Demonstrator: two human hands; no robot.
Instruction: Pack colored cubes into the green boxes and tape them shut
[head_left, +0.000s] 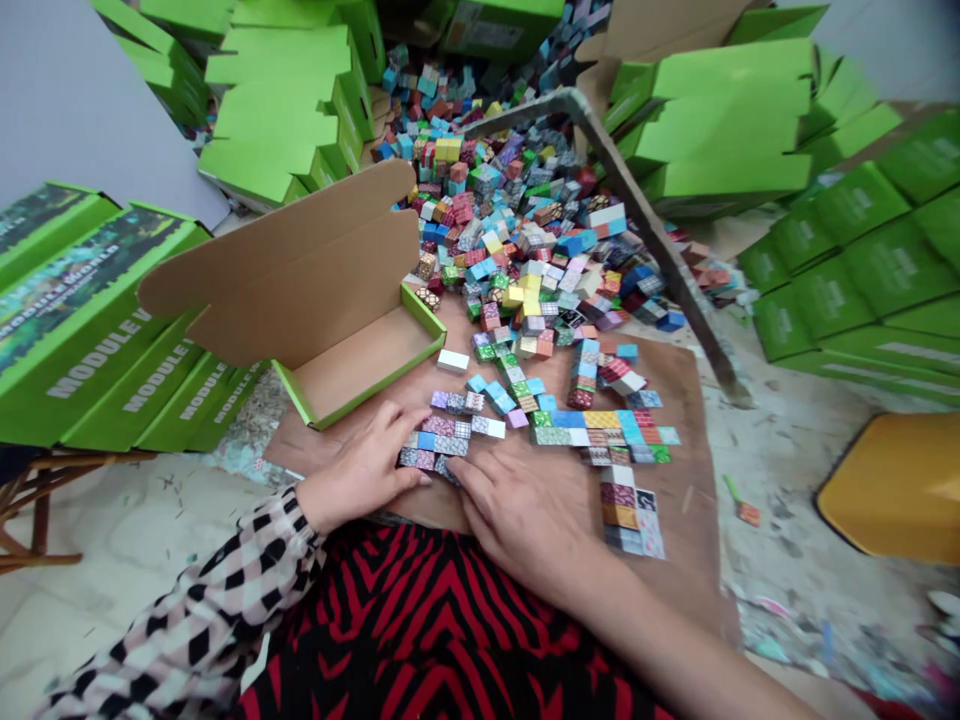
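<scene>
Several small patterned cubes [444, 436] lie in short rows on the brown board, close to my body. My left hand [367, 460] is at their left end, thumb low and fingers higher, with the cube rows between them. At the lower right of these rows, my right hand [525, 510] has its fingertips closed against a grey cube [444, 466], partly hidden by the fingers. Just beyond lie a white block [453, 360] and blue cubes [498, 397]. Behind my left hand, a green-edged cardboard box [360, 365] stands with its lid raised.
A large heap of cubes [517, 230] spreads ahead, crossed by a bent metal bar [645, 210]. More joined cubes [600, 430] lie right on the brown board [675, 580]. Green boxes [112, 340] stand left, others [877, 250] right. A yellow stool [900, 490] sits right.
</scene>
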